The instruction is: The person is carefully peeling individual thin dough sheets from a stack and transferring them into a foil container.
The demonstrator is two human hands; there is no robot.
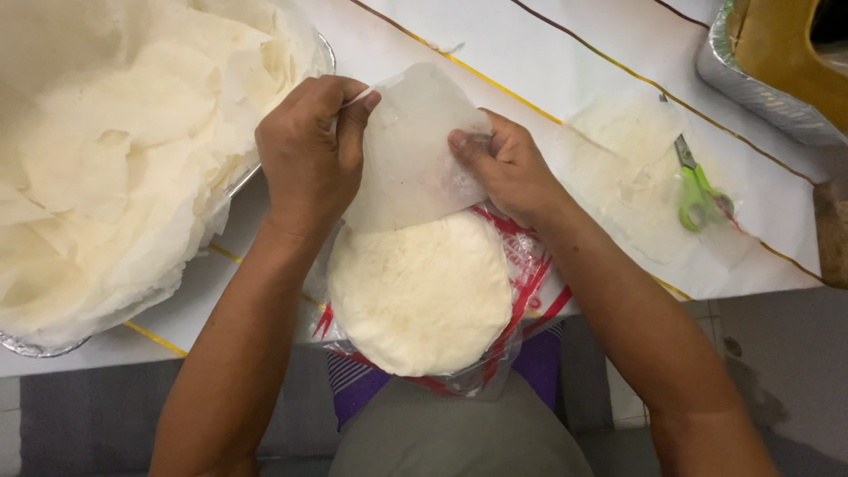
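Here, a thin, floppy sheet (411,150), likely light and easy to tear, is pinched at its edges by the left hand (305,155) and right hand (508,168), above the stack (420,296).

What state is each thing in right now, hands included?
Left hand: pinching the thin wrapper sheet's edge.
Right hand: gripping the sheet's other edge.
Thin wrapper sheet: lifted, partly peeled off.
Wrapper stack: round, in an opened plastic bag.
Green scissors: lying closed.
Foil tray: heaped with separated sheets.
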